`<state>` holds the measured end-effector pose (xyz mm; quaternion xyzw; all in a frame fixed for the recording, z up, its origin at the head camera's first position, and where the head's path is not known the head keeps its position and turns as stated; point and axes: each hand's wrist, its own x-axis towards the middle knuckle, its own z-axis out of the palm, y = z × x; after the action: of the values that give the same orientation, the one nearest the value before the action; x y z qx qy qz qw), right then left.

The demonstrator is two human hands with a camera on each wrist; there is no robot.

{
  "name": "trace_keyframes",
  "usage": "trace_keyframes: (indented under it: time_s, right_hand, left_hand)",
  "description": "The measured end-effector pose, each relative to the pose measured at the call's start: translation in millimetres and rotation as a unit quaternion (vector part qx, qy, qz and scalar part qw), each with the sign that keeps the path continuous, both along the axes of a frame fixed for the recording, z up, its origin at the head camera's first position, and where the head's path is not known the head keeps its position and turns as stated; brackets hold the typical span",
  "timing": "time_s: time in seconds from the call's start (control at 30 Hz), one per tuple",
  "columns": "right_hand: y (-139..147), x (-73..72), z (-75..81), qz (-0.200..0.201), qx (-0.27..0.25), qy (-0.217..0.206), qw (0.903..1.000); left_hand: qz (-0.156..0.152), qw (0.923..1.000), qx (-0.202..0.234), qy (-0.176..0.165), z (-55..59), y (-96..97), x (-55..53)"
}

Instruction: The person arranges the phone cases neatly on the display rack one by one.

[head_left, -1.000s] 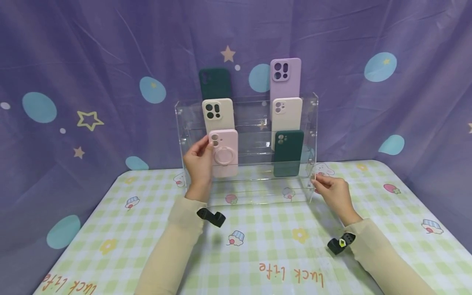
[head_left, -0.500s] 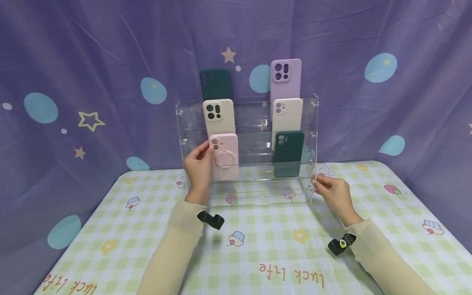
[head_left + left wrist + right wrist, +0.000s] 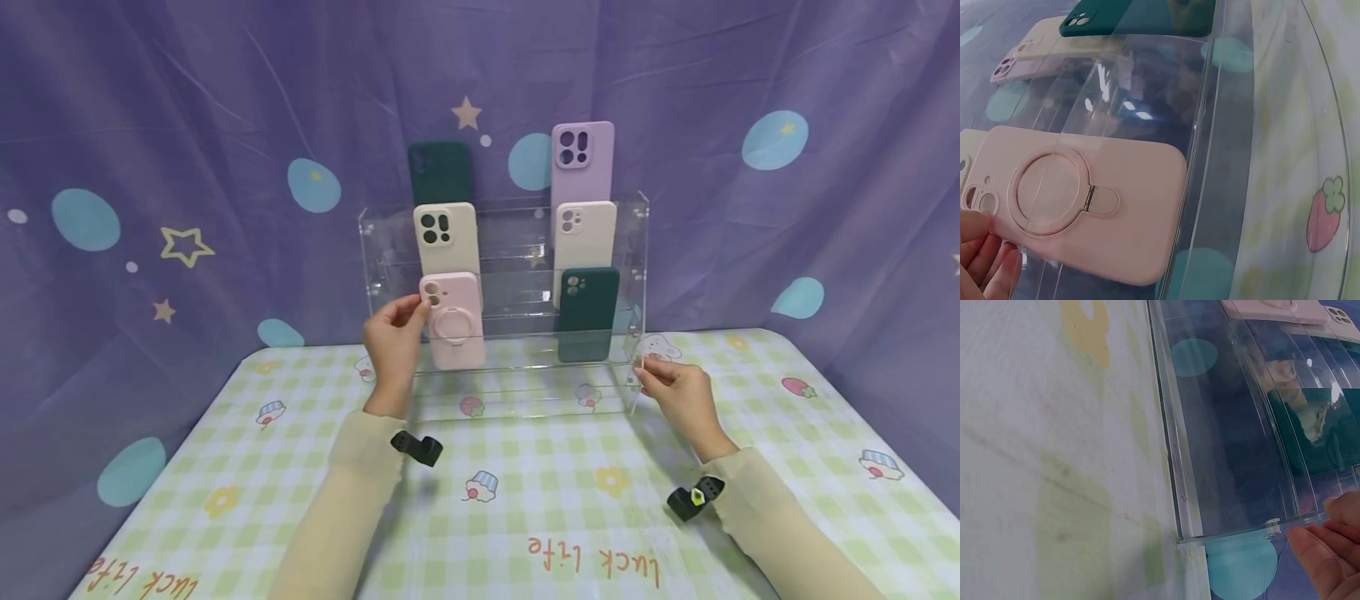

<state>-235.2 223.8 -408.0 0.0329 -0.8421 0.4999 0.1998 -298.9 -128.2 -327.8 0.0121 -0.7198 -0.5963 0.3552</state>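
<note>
My left hand [image 3: 392,346] pinches a pink phone case [image 3: 465,292] at its upper left edge, thumb beside the camera holes. The case, with a ring holder on its back, stands slightly tilted in the lowest tier of a clear acrylic display stand [image 3: 517,300]. In the left wrist view, the lower part of the pink case [image 3: 1141,181] sits behind the stand's clear front lip. My right hand [image 3: 681,396] grips the edge of the stand's right side panel, low down; the right wrist view shows the fingertips [image 3: 1310,550] at that edge.
Behind the pink case stand a cream case [image 3: 457,254] and a dark green case [image 3: 441,171]. On the right are a dark green case [image 3: 588,325], an off-white case [image 3: 588,242] and a lilac case [image 3: 592,179]. A checked cloth [image 3: 540,500] covers the table; a purple curtain [image 3: 375,67] hangs behind.
The pink case first sank a little lower in the front tier, then its top tipped to the left. My left hand shifted down and left with it; my right hand stayed put.
</note>
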Motion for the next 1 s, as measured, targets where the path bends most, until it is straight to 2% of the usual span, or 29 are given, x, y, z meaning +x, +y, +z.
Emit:
trace_keyframes:
  time_s: [0.17, 0.37, 0.5, 0.6, 0.7, 0.8, 0.93, 1.0]
  right_hand:
    - [0, 0.5, 1.0, 0.0, 0.002, 0.001, 1.0]
    - [2, 0.8, -0.7, 0.003, -0.007, -0.007, 1.0]
    - [3, 1.1, -2.1, 0.003, -0.015, -0.009, 0.9998]
    - [3, 1.2, -2.3, 0.005, -0.02, -0.01, 0.9997]
    - [5, 0.6, -1.4, 0.012, -0.017, -0.019, 0.9996]
    - [10, -0.6, 2.9, 0.024, 0.029, -0.034, 0.9987]
    - [28, -0.6, 15.4, 0.068, 0.106, -0.067, 0.9898]
    - [39, 0.9, 23.1, 0.092, 0.119, -0.088, 0.9847]
  left_hand:
    - [-0.005, 0.9999, -0.011, 0.001, 0.3, -1.7, -0.4]
    - [-0.019, 0.9993, -0.027, -0.016, 1.4, -4.7, 1.8]
    - [-0.026, 0.9987, -0.034, -0.026, 5.5, -9.1, 6.5]
    - [-0.027, 0.9984, -0.048, -0.016, 9.4, -16.0, 11.9]
    - [-0.025, 0.9966, -0.078, 0.006, 8.0, -28.3, 17.5]
    - [-0.012, 0.9937, -0.109, 0.024, 0.9, -46.3, 21.9]
    - [0.025, 0.9903, -0.132, 0.037, -10.4, -75.0, 21.2]
    - [0.043, 0.987, -0.15, 0.036, -15.0, -89.8, 19.4]
